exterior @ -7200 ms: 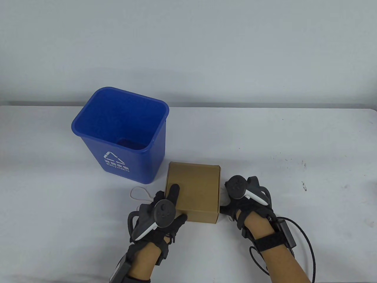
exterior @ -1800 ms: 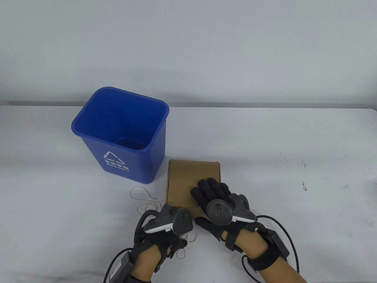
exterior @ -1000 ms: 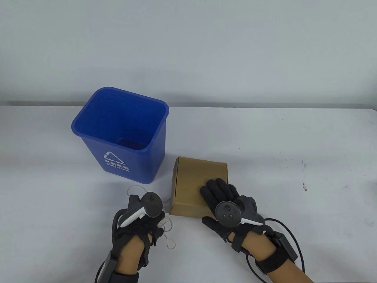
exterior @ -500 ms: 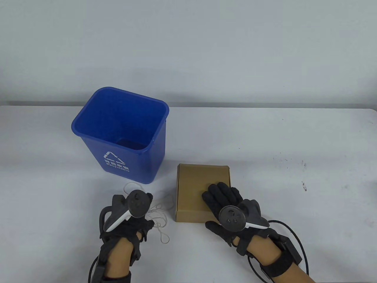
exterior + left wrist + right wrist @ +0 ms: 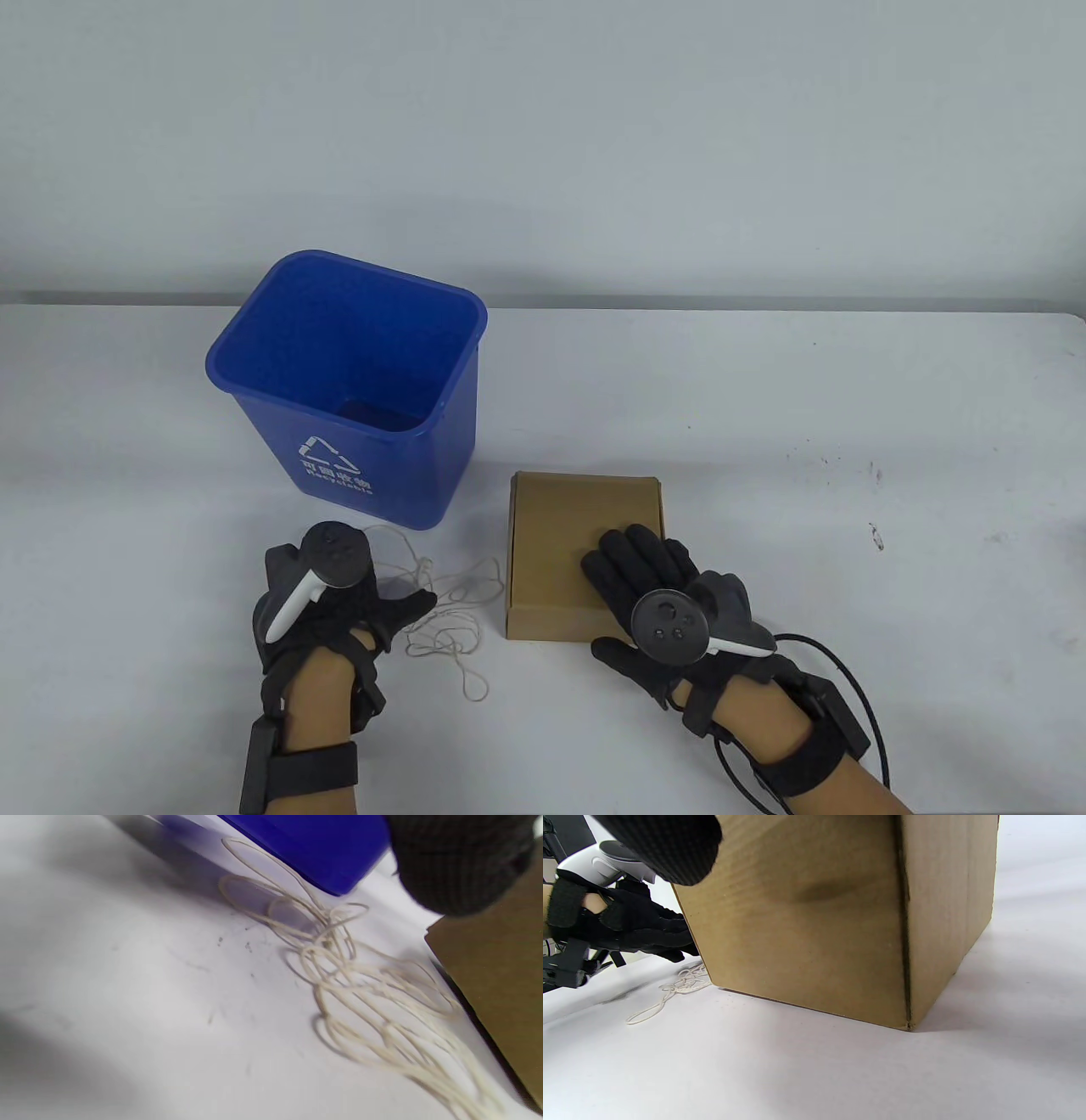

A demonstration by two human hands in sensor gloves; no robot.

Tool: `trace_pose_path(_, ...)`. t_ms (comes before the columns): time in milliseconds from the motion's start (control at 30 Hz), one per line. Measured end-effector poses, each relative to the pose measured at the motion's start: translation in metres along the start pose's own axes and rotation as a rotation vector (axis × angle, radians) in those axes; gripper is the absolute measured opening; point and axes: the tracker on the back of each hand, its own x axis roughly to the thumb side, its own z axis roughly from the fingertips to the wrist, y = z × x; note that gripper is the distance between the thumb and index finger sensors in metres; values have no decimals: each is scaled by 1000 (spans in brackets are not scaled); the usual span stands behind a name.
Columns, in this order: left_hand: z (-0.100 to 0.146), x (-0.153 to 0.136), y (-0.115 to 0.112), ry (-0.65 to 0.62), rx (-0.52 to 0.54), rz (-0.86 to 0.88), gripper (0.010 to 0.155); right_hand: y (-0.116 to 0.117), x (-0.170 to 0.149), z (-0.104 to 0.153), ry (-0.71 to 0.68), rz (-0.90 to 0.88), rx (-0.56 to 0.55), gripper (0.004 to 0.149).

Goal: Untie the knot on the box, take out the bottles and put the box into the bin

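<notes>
The blue bin (image 5: 348, 386), far left, bears a white recycling triangle over unreadable writing; the right hand (image 5: 653, 586) lies flat on the box (image 5: 568, 526), the left hand (image 5: 339, 594) relaxed beside loose string (image 5: 450, 611).

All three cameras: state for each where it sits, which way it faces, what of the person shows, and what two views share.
Table view: high in front, looking down at the bin, box and string; left hand and right hand show.
Left wrist view: low over the table, facing string, bin, box edge; one gloved fingertip shows.
Right wrist view: low at table level, facing the box's near corner; a fingertip and the left hand show.
Shared: both wrist views show box and string.
</notes>
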Motion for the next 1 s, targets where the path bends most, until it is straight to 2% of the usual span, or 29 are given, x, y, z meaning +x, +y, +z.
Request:
trace_pose_path(133,-10,0,-6,-19,-21,-4,113,0,0,0,-3,1,-2,84)
trace_pose_path(367,-5,19,-15,-140,-203,-57,116,0,0,-1,-6,2,-3,84)
trace_pose_path(467,-2,29,-20,-168,-264,-132,119,0,0,-1,-6,5,-3,84)
trace_pose_path(700,3,44,-27,-233,-277,-214,116,0,0,-1,-6,6,-4,84)
trace_pose_path(767,7,45,-24,-260,-287,-184,112,0,0,-1,-6,7,-4,84)
trace_pose_path(833,13,44,-16,-294,-234,-126,109,0,0,-1,-6,7,-4,84)
trace_pose_path(900,17,41,-6,-266,-133,-126,111,0,0,-1,-6,7,-3,84)
trace_pose_path(933,18,39,-5,-245,-119,-150,114,0,0,-1,-6,7,-3,84)
trace_pose_path(1000,14,38,-9,-217,-179,-195,118,0,0,-1,-6,8,-3,84)
